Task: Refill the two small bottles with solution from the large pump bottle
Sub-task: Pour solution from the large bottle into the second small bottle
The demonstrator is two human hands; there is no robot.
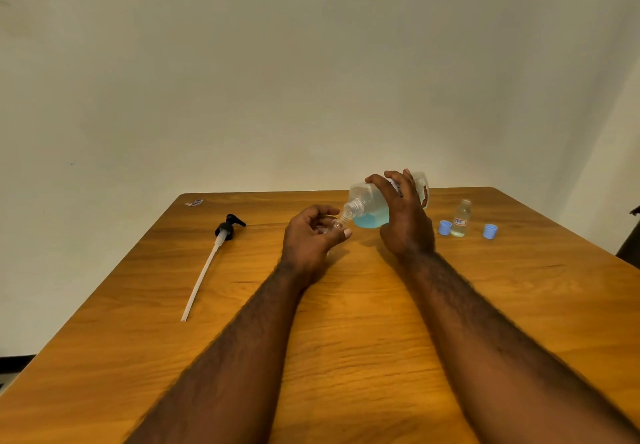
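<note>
Midway, we judge: our right hand [403, 221] grips the big bottle [370, 206] tipped at the small bottle [337, 223] our left hand [308, 239] pinches; three-o'clock bottle [461, 220] uncapped.

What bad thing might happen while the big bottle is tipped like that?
The large bottle, tilted in the right hand, has a wide neck against the tiny mouth of the small bottle that the left hand pinches, so blue liquid may spill onto the table. The other small bottle stands uncapped beside that hand; a bump might topple it.
</note>
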